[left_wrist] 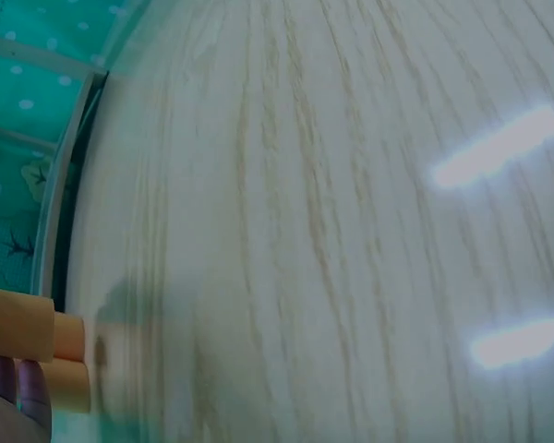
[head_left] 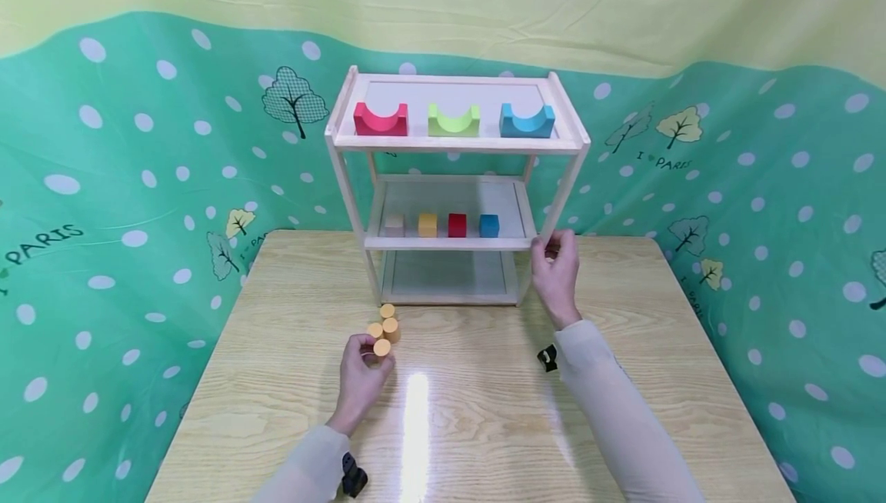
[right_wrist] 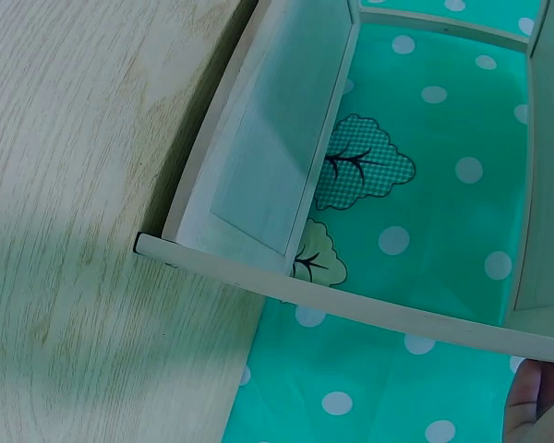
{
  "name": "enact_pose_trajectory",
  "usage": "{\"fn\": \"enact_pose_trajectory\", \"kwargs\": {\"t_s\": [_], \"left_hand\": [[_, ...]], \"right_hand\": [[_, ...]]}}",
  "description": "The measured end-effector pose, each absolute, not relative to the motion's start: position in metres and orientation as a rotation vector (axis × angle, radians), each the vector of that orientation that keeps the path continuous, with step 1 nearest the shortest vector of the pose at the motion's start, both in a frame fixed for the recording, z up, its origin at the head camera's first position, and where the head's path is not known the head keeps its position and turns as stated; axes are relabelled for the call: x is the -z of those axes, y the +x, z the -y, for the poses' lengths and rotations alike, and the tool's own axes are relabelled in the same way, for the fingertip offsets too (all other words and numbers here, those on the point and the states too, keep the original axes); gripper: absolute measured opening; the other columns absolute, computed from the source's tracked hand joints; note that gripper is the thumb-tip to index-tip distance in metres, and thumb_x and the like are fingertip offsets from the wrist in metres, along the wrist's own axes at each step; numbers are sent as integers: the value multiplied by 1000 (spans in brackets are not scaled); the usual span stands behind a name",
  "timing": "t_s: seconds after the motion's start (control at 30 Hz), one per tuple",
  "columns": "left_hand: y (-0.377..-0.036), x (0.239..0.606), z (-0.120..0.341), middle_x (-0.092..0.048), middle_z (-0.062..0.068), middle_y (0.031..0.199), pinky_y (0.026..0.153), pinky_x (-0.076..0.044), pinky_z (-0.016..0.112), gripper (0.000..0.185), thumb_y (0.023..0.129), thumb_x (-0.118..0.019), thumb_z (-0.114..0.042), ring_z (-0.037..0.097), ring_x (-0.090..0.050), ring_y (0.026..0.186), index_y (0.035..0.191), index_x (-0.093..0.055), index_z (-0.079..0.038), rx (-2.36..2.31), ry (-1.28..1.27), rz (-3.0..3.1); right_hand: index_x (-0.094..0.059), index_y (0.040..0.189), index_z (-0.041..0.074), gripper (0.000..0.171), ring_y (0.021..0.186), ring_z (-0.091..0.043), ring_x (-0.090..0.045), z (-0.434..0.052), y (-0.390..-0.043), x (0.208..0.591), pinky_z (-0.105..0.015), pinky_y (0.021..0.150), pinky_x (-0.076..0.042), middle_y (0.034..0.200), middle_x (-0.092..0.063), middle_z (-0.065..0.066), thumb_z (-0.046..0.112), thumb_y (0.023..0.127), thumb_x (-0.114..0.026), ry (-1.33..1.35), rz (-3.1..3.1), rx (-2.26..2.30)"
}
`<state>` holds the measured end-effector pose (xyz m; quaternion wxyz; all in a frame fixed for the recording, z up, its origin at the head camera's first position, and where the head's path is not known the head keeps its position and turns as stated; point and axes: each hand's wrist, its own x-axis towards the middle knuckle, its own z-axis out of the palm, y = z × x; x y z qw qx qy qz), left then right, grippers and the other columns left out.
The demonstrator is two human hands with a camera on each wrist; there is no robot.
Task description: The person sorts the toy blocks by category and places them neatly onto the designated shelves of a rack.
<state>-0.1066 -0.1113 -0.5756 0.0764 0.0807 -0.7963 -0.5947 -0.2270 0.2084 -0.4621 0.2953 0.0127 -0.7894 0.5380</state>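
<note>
My left hand (head_left: 363, 384) pinches a small orange wooden cylinder (head_left: 382, 348) between thumb and fingers. Right by it, several similar cylinders (head_left: 391, 330) stand bunched on the table in front of the shelf's left front leg. At the edge of the left wrist view, the held cylinder (left_wrist: 17, 323) overlaps the others, with fingertips (left_wrist: 34, 392) below it. My right hand (head_left: 557, 276) grips the right front post of the pale wooden three-tier shelf (head_left: 457, 244), at the middle tier's corner. In the right wrist view, its curled fingers (right_wrist: 534, 392) are at the post, partly cut off by the frame.
Red (head_left: 381, 124), green (head_left: 453, 124) and blue (head_left: 527, 124) blocks with curved cut-outs line the top tier. The middle tier bears a row of small cubes (head_left: 457, 226). A patterned green cloth (head_left: 173, 149) hangs behind and beside the wooden table (head_left: 484, 411).
</note>
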Motion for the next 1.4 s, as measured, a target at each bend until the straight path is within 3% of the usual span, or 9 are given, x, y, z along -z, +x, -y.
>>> {"fn": "enact_pose_trajectory", "kwargs": {"t_s": [0.3, 0.67, 0.87, 1.4], "left_hand": [[-103, 559, 94, -54, 9, 103, 85, -49, 48, 39, 75, -74, 5, 24, -56, 90, 104, -49, -3, 1813, 36, 2354], [-114, 547, 65, -55, 7, 97, 76, -51, 43, 40, 69, -74, 11, 19, -56, 83, 100, -52, -1, 1667, -244, 2286], [-125, 544, 48, -55, 7, 96, 76, -52, 41, 37, 70, -72, 8, 18, -55, 84, 101, -53, -2, 1640, -310, 2299], [-160, 541, 8, -53, 6, 98, 79, -52, 44, 34, 74, -72, 4, 19, -54, 87, 102, -53, -3, 1640, -415, 2363]], "right_hand": [[-49, 105, 2, 15, 82, -16, -51, -209, -228, 462, -28, 72, -46, 98, -51, -8, 13, 96, -54, 32, 2102, -1428], [-49, 105, -4, 15, 82, -21, -51, -209, -228, 462, -32, 71, -46, 99, -52, -17, 6, 95, -56, 48, 2083, -1441], [-48, 102, -10, 13, 81, -25, -51, -200, -214, 440, -29, 71, -46, 99, -50, -25, -4, 93, -54, 68, 2079, -1439], [-48, 102, -11, 13, 80, -24, -51, -195, -206, 431, -35, 72, -47, 97, -51, -23, -3, 93, -54, 79, 2075, -1443]]}}
